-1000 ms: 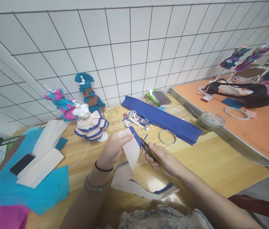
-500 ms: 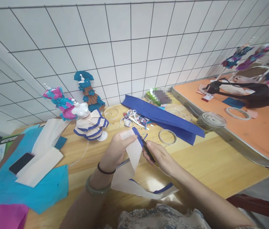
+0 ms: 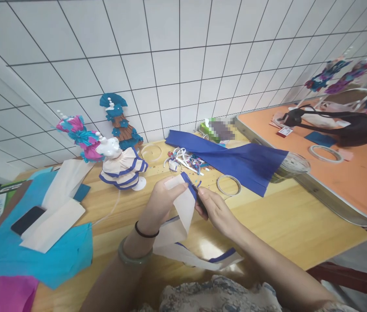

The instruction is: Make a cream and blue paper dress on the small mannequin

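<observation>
My left hand [image 3: 164, 197] pinches a long strip of white crepe paper [image 3: 185, 207] near its top end. A blue band [image 3: 188, 184] runs along the strip's edge there, and the rest of it curls down onto the table. In my right hand [image 3: 214, 206] are dark-handled scissors [image 3: 202, 207], mostly hidden by the fingers, with their tip at the blue band. A narrow blue sliver stands out beside the tip. Behind my hands, a doll figure in a white ruffled skirt with blue trim [image 3: 125, 169] stands to the left.
A wide blue crepe sheet [image 3: 235, 160] lies beyond my hands, beside a heap of scraps [image 3: 186, 160] and a tape roll [image 3: 229, 185]. At left, a phone [image 3: 29, 220] and white paper pieces [image 3: 53, 225] rest on turquoise paper [image 3: 69, 249]. An orange table [image 3: 342, 190] adjoins at right.
The blue sheet's right end has spread wider and now partly covers the clear round container. The scissors have turned slightly in my right hand; my left hand keeps its grip.
</observation>
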Tool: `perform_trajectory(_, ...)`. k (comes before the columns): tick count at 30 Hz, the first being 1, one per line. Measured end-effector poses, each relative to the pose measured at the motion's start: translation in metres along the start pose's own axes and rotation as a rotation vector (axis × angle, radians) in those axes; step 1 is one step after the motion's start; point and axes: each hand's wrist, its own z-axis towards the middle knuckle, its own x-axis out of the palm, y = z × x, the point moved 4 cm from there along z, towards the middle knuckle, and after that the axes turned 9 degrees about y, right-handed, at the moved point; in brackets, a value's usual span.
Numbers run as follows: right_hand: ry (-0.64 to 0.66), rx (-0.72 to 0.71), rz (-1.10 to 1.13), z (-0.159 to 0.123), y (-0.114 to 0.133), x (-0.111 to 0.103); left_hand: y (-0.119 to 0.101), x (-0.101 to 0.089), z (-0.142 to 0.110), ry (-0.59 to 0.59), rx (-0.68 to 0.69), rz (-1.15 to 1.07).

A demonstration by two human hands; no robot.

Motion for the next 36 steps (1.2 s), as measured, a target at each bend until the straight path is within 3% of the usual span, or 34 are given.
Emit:
perform_trajectory(26,-0.05,0.079,0.19,0.004,-0.009,0.005,0.006,0.004,0.002,0.007,-0.009,-0.035)
perform_trajectory(36,-0.061,0.068,0.161,0.005,-0.012,0.004,0.005,0.006,0.001,0.031,-0.001,-0.076)
